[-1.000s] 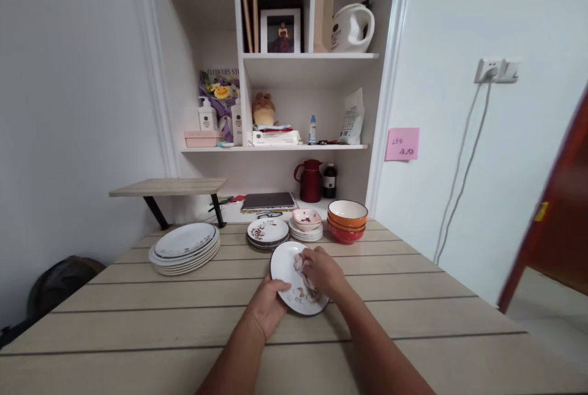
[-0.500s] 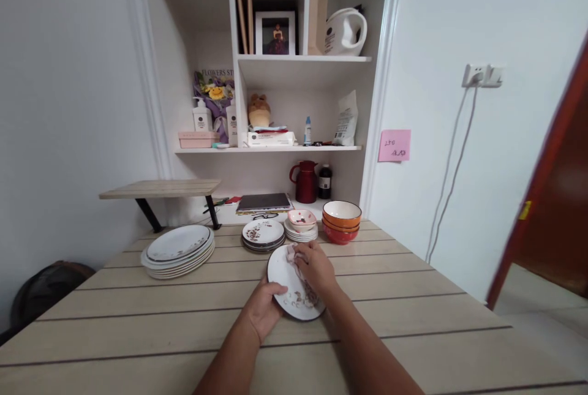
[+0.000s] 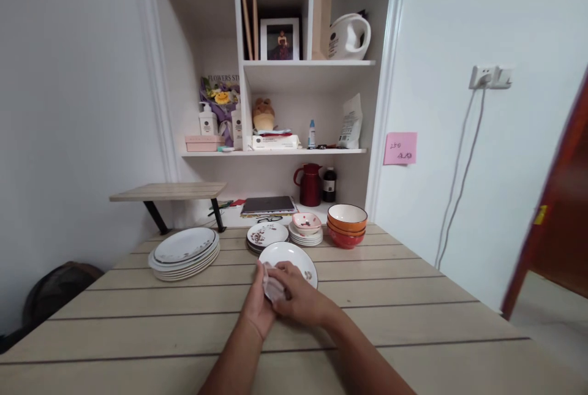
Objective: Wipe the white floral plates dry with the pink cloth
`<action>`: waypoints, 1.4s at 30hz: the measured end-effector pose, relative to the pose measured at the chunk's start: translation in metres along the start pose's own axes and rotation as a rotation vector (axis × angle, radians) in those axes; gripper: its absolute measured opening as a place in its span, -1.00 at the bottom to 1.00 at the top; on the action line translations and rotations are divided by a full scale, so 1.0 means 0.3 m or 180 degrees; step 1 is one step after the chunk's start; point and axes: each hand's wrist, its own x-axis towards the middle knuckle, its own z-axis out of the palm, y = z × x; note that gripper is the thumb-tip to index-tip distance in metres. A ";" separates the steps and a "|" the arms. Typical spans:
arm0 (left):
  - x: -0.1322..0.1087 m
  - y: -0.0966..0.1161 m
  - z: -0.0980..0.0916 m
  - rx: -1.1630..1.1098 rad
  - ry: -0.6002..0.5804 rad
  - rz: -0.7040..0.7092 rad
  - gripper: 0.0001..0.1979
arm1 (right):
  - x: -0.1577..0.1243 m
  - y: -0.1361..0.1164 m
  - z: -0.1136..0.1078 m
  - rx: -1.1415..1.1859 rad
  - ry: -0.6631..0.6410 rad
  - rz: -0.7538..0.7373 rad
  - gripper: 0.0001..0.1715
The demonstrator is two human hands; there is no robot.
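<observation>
A white plate [image 3: 285, 252] with a dark rim and a small brown flower print is tilted up over the middle of the table. My left hand [image 3: 258, 308] grips its near left edge, thumb upward. In my right hand [image 3: 301, 298] is a pale pinkish cloth [image 3: 274, 288], pressed at that same edge close to my left thumb. Both hands cover the plate's lower part. Just behind it lies a short stack of similar flowered plates [image 3: 267, 234].
At the left is a stack of larger white plates [image 3: 186, 247] beside a small raised shelf [image 3: 169, 190]. Small dishes [image 3: 306, 237] hold a pink-patterned bowl [image 3: 307, 221]. Orange and red bowls [image 3: 346, 229] stand stacked to the right. A red jug [image 3: 309, 185] stands behind.
The plate has been turned, so its flower print shows at the right. My right hand and the cloth have moved from the plate's far side down to the near left edge.
</observation>
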 end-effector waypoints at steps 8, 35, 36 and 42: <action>-0.021 -0.015 0.037 0.0165 -0.0282 -0.0343 -0.42 | 0.018 0.077 -0.055 -0.0146 0.0944 0.0665 -0.44; -0.022 -0.030 0.015 0.0221 -0.0570 -0.0486 -0.13 | -0.020 0.062 -0.090 -0.0056 -0.0475 0.0275 -0.75; -0.021 -0.031 0.014 0.0276 -0.0553 -0.0524 -0.13 | -0.032 0.074 -0.103 -0.0040 -0.0511 0.0444 -0.73; -0.016 -0.034 0.007 0.0496 -0.0673 -0.0683 -0.17 | -0.050 0.117 -0.120 -0.0478 0.0372 0.1539 -0.72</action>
